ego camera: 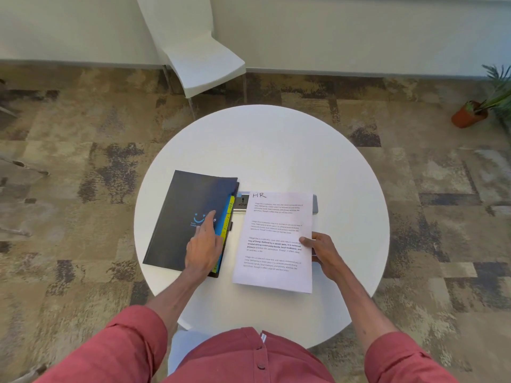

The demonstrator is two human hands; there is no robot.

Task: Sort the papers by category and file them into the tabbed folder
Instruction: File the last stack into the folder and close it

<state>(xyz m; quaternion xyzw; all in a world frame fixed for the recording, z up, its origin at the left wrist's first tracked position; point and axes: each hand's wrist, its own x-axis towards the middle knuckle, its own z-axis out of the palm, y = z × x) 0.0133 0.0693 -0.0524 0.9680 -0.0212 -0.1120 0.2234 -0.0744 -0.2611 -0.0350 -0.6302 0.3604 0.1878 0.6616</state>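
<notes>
A dark blue tabbed folder (182, 214) lies closed on the left half of the round white table (276, 145). Yellow and blue tabs (228, 217) stick out along its right edge. My left hand (203, 244) rests flat on the cover near those tabs, index finger stretched out. To the right, a printed white sheet headed "HR" (276, 225) is held by its right edge in my right hand (323, 252), thumb on top. More paper seems to lie under it, though I cannot tell how much.
A grey flat object (315, 204) pokes out from under the sheet's top right corner. A white chair (204, 62) stands beyond the table. A potted plant (470, 114) sits on the patterned carpet at far right.
</notes>
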